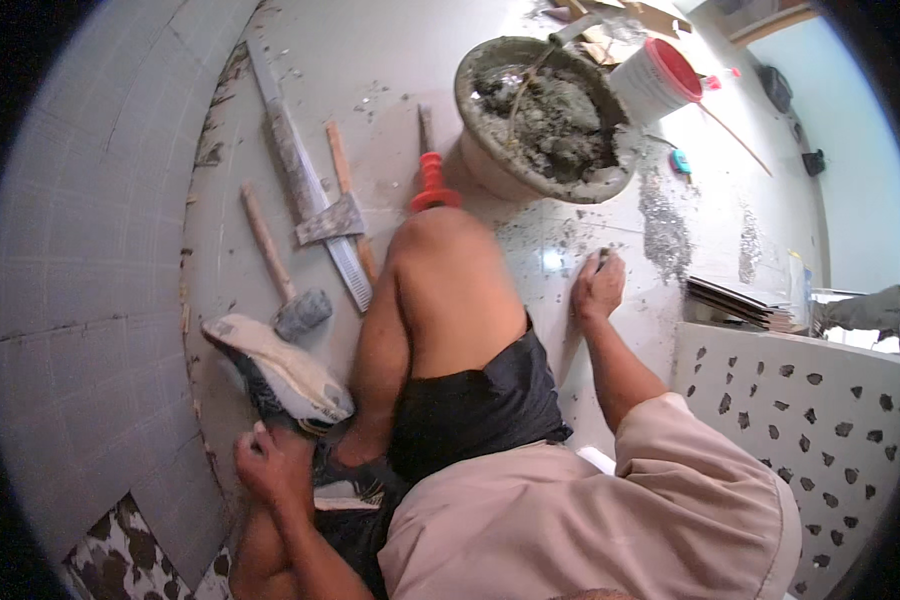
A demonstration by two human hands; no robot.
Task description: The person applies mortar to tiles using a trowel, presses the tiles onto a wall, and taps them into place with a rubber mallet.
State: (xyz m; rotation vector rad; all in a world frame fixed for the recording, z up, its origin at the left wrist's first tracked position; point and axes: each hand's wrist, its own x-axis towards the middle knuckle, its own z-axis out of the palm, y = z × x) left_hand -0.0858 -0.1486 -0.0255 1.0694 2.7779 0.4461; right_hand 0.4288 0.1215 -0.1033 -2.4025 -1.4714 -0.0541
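My right hand [600, 285] is low over the pale floor, right of my raised knee. Its fingers curl around or against something dark that I cannot make out. On the left, my left hand [268, 462] is closed beside my lower leg, just below a white and black shoe [280, 370]; whatever its fingers hold is hidden. Beyond my knee stands a bucket of grey mortar [545, 120], its rim crusted. A chisel with a red guarded handle [431, 180] lies between bucket and knee.
Leftward lie a mallet [305, 312], a long metal straightedge [290, 150] and a wooden-handled tool with a grey blade [332, 222]. A white bucket with red inside [660, 80], a tape measure [680, 162] and a white panel with dark dabs [790, 430] are right. Grey tiled wall [100, 250] runs left.
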